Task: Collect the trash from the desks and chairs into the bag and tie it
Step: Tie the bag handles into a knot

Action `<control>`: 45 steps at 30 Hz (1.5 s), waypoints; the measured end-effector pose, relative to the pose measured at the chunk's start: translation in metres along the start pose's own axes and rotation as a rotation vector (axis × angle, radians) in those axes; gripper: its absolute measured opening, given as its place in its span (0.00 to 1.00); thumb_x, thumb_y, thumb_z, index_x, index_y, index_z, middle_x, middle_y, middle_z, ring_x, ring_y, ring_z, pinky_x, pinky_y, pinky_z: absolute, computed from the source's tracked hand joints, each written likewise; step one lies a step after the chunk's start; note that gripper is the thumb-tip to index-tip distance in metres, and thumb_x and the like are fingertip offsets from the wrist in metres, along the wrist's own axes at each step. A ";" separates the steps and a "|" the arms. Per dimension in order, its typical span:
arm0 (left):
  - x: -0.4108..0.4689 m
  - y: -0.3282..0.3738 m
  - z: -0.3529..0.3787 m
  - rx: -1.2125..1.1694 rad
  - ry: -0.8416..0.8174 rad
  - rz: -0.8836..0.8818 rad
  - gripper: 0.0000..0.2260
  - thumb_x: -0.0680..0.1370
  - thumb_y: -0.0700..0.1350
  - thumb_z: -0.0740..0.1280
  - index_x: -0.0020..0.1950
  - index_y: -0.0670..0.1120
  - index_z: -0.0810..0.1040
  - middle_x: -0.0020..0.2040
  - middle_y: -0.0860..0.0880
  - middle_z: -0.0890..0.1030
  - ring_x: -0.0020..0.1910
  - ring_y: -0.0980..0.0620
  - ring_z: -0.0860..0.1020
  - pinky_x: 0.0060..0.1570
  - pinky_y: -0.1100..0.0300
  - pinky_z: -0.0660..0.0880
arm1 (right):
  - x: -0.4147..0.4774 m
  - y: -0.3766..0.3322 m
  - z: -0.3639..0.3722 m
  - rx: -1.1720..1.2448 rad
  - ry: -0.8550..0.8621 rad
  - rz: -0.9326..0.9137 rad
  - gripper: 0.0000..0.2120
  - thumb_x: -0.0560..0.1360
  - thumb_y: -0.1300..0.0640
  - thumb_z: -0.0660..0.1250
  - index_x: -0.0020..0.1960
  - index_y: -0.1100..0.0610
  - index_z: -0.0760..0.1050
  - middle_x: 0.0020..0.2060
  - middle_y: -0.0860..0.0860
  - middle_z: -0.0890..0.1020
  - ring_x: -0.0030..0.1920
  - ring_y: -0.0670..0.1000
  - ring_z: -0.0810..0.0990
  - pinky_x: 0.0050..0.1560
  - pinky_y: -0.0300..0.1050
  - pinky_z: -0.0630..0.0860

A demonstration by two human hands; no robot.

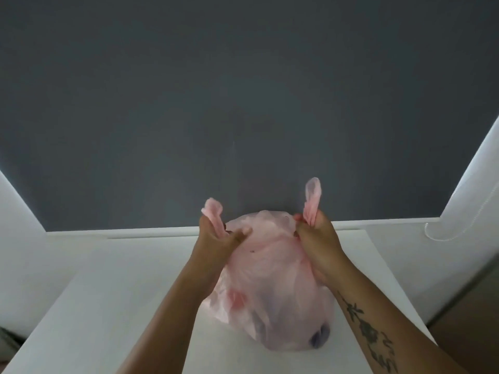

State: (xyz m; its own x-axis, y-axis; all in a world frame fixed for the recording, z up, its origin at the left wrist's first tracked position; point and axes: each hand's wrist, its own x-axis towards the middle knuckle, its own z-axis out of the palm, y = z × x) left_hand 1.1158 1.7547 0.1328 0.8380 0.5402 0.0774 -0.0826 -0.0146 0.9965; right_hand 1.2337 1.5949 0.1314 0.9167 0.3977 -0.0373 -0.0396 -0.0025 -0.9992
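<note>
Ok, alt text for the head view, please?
The left hand and right hand each grip one handle of a stuffed pink bag sitting on a white desk; the handles are apart, not yet tied. A dark grey wall stands behind.

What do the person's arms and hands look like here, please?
The left hand and right hand are bare, without gloves, and no sleeves show. A dark floral tattoo runs along the right forearm. No watch or bracelet shows.
</note>
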 end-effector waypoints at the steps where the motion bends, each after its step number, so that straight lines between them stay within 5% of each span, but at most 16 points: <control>1: -0.004 -0.004 -0.003 0.144 -0.038 -0.008 0.35 0.66 0.52 0.78 0.67 0.53 0.63 0.54 0.52 0.71 0.46 0.52 0.74 0.43 0.62 0.79 | 0.000 0.001 -0.001 0.015 0.050 0.026 0.14 0.77 0.57 0.63 0.61 0.50 0.79 0.52 0.46 0.82 0.51 0.51 0.81 0.50 0.46 0.79; 3: -0.011 -0.016 -0.006 0.382 -0.024 0.014 0.42 0.59 0.56 0.81 0.66 0.61 0.62 0.59 0.52 0.73 0.55 0.52 0.76 0.53 0.56 0.79 | -0.005 0.007 -0.001 0.131 0.094 0.049 0.09 0.79 0.57 0.62 0.52 0.52 0.81 0.46 0.49 0.86 0.47 0.52 0.84 0.51 0.47 0.79; 6: -0.018 -0.030 -0.014 0.318 -0.083 0.189 0.44 0.52 0.71 0.78 0.62 0.69 0.62 0.60 0.58 0.73 0.56 0.58 0.75 0.55 0.61 0.75 | -0.012 0.015 0.001 0.129 0.157 0.052 0.12 0.83 0.50 0.55 0.55 0.52 0.76 0.39 0.52 0.87 0.44 0.53 0.84 0.52 0.49 0.78; 9: -0.024 -0.033 -0.014 0.448 -0.148 0.185 0.52 0.54 0.67 0.80 0.73 0.64 0.59 0.64 0.62 0.70 0.64 0.59 0.71 0.61 0.65 0.71 | -0.012 0.020 0.002 0.172 0.302 0.071 0.15 0.82 0.46 0.54 0.47 0.54 0.73 0.26 0.49 0.73 0.31 0.51 0.72 0.44 0.50 0.73; 11: -0.025 -0.036 -0.010 0.585 -0.085 0.136 0.43 0.61 0.57 0.80 0.72 0.55 0.65 0.63 0.58 0.72 0.62 0.56 0.72 0.61 0.59 0.72 | -0.013 0.018 -0.001 0.186 0.256 0.080 0.13 0.80 0.45 0.58 0.48 0.53 0.73 0.29 0.47 0.72 0.31 0.49 0.72 0.41 0.47 0.74; 15: -0.014 -0.036 -0.005 0.693 0.045 0.195 0.07 0.74 0.47 0.74 0.43 0.53 0.75 0.45 0.52 0.78 0.44 0.51 0.76 0.47 0.57 0.71 | -0.020 0.018 -0.004 -0.033 -0.003 0.043 0.06 0.78 0.50 0.63 0.55 0.46 0.75 0.47 0.44 0.83 0.46 0.46 0.83 0.48 0.47 0.81; 16: -0.012 -0.035 -0.004 0.699 0.080 0.206 0.14 0.76 0.45 0.72 0.36 0.54 0.70 0.40 0.52 0.75 0.39 0.52 0.73 0.43 0.59 0.68 | -0.023 0.016 -0.004 -0.110 0.028 0.018 0.06 0.79 0.50 0.62 0.53 0.46 0.77 0.46 0.46 0.84 0.45 0.47 0.83 0.45 0.46 0.82; 18: -0.011 -0.032 -0.004 0.613 0.137 0.114 0.18 0.79 0.45 0.70 0.32 0.50 0.67 0.35 0.53 0.72 0.34 0.54 0.70 0.38 0.60 0.65 | -0.025 0.016 -0.008 -0.158 0.133 -0.012 0.11 0.81 0.51 0.59 0.49 0.48 0.80 0.43 0.46 0.84 0.43 0.49 0.82 0.40 0.43 0.79; 22: -0.014 -0.024 -0.010 0.232 0.160 -0.105 0.10 0.80 0.48 0.65 0.41 0.46 0.77 0.39 0.52 0.79 0.39 0.51 0.76 0.42 0.57 0.72 | -0.020 0.022 -0.014 0.039 0.252 0.082 0.17 0.82 0.45 0.55 0.51 0.52 0.80 0.47 0.50 0.86 0.50 0.53 0.83 0.55 0.51 0.79; 26: -0.009 -0.015 -0.009 -0.280 0.028 0.057 0.14 0.76 0.48 0.69 0.43 0.45 0.64 0.47 0.48 0.67 0.50 0.50 0.73 0.53 0.52 0.70 | -0.016 0.007 -0.004 0.587 0.142 0.243 0.15 0.83 0.46 0.53 0.43 0.53 0.67 0.47 0.50 0.87 0.53 0.56 0.83 0.60 0.57 0.77; 29: -0.001 -0.006 0.005 -0.567 0.087 -0.026 0.12 0.83 0.47 0.63 0.42 0.46 0.67 0.40 0.47 0.71 0.43 0.49 0.77 0.44 0.55 0.75 | -0.013 -0.006 0.005 0.782 0.099 0.264 0.14 0.84 0.49 0.54 0.42 0.53 0.66 0.28 0.49 0.81 0.35 0.53 0.81 0.47 0.50 0.78; 33: 0.000 0.003 0.029 -0.681 0.287 -0.262 0.13 0.84 0.47 0.61 0.40 0.47 0.72 0.33 0.50 0.72 0.31 0.53 0.75 0.39 0.60 0.77 | -0.010 -0.008 0.018 0.579 0.145 0.251 0.14 0.83 0.49 0.55 0.40 0.54 0.66 0.25 0.47 0.62 0.24 0.47 0.61 0.32 0.41 0.66; 36: -0.009 0.005 0.029 -0.670 0.261 -0.359 0.12 0.82 0.50 0.61 0.39 0.48 0.71 0.30 0.51 0.67 0.28 0.54 0.65 0.34 0.61 0.66 | -0.011 0.004 0.017 0.266 0.097 0.174 0.17 0.81 0.42 0.55 0.44 0.53 0.71 0.24 0.45 0.64 0.26 0.46 0.62 0.32 0.41 0.64; 39: -0.022 0.001 0.025 -0.694 0.096 -0.356 0.16 0.80 0.52 0.56 0.44 0.44 0.78 0.36 0.46 0.75 0.32 0.49 0.72 0.37 0.58 0.70 | -0.017 0.010 0.014 0.104 0.032 0.159 0.21 0.77 0.32 0.53 0.55 0.43 0.76 0.28 0.42 0.68 0.31 0.45 0.68 0.37 0.40 0.67; 43: -0.031 -0.013 0.033 -0.557 0.061 -0.328 0.12 0.82 0.46 0.61 0.50 0.43 0.83 0.38 0.47 0.81 0.34 0.52 0.79 0.42 0.56 0.78 | -0.020 0.018 0.012 0.147 0.058 0.146 0.18 0.81 0.43 0.55 0.46 0.55 0.76 0.28 0.44 0.67 0.29 0.47 0.64 0.34 0.41 0.65; 45: -0.029 -0.018 0.035 -0.530 0.084 -0.278 0.08 0.83 0.45 0.63 0.53 0.45 0.82 0.37 0.49 0.78 0.35 0.54 0.75 0.42 0.59 0.78 | -0.021 0.022 0.011 0.178 0.099 0.119 0.16 0.83 0.49 0.55 0.53 0.59 0.75 0.28 0.48 0.71 0.27 0.47 0.65 0.32 0.42 0.66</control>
State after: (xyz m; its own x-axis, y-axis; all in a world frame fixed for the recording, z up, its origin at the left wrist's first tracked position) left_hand 1.1122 1.7099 0.1137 0.8232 0.5282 -0.2084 -0.1418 0.5465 0.8254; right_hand 1.2094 1.5963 0.1101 0.9356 0.3124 -0.1647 -0.2111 0.1209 -0.9700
